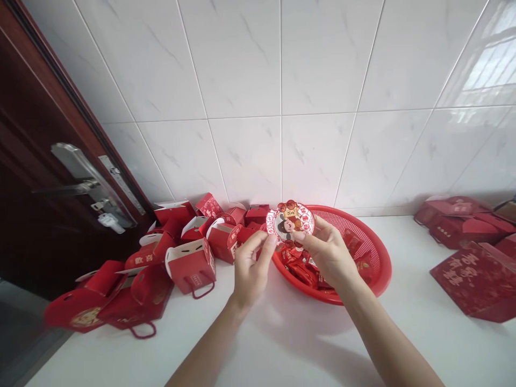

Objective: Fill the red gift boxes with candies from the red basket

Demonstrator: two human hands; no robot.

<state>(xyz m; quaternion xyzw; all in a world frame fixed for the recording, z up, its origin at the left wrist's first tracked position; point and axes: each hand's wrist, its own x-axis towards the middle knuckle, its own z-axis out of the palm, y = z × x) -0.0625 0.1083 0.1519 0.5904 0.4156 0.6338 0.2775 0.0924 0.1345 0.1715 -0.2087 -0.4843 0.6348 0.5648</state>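
Between my two hands is a round printed card (289, 221) in red and white with a cartoon figure on it, raised above a red plastic basket (381, 258). My left hand (253, 263) pinches the card's lower left edge between thumb and fingers. On the other side, my right hand (332, 255) grips it with the thumb on the front and the fingers behind. Small red wrapped packets (302, 271) lie in the basket under the card. My right hand and forearm hide part of the basket.
Several red gift boxes crowd the left side, among them an open-topped box (195, 269) with a cord handle. More dark red boxes (463, 220) and a printed red box (475, 279) sit at the right. A tiled wall (242, 156) rises behind the white table (250, 355); a door handle (86, 185) is at left.
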